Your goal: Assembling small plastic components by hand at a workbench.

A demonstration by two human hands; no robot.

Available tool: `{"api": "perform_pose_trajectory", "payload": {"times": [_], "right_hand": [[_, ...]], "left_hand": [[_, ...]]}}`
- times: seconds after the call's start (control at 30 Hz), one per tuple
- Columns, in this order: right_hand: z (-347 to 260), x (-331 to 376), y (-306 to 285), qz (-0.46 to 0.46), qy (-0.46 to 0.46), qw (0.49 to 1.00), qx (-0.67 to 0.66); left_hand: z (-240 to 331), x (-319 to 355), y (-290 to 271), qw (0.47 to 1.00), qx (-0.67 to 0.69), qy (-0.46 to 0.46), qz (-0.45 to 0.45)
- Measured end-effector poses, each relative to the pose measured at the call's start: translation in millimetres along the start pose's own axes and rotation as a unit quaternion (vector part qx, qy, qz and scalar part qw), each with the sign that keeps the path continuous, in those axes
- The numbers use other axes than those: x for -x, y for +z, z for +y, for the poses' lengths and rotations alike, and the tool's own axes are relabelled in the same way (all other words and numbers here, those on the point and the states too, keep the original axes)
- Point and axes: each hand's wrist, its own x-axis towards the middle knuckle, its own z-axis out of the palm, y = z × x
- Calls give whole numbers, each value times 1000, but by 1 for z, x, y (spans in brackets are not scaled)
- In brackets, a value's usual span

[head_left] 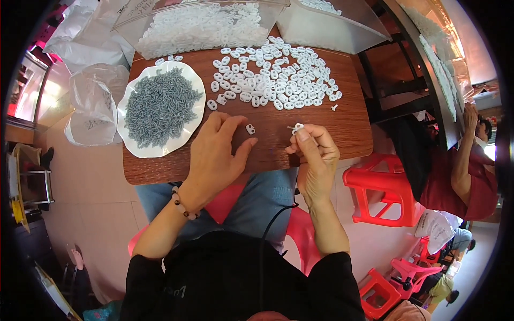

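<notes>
My right hand (317, 152) pinches a small white two-holed plastic piece (299, 127) between thumb and fingers, above the table's right half. A thin grey screw-like part (290, 127) pokes out of its left side. My left hand (217, 150) hovers over the near middle of the table with thumb and fingers apart, holding nothing. Just off its fingertips, a single white plastic piece (250, 129) lies on the wood. Left of that hand, a white scalloped plate (152, 153) bears a heap of small grey screw-like parts (160, 107).
Many white oval pieces (289, 80) are spread over the far side of the brown table (342, 131). Behind them stand two clear bins (206, 32) (332, 27) of pieces. A red stool (383, 187) and a co-worker in dark red (463, 182) are at right.
</notes>
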Motion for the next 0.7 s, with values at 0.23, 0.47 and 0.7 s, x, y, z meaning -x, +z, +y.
{"api": "perform_pose_trajectory", "payload": {"times": [0.23,0.47,0.7], "right_hand": [[-5,-1,-2,19,-12,1000,-14],[-5,-3,-9,17,-16,1000,-21],[-3,-8,-11,19,-12,999,-28]], "left_hand": [[-4,-37,15,996,-55,65,12],[-4,-73,37,981,-112,155,33],[-14,-73,30,976,-164,141,-22]]}}
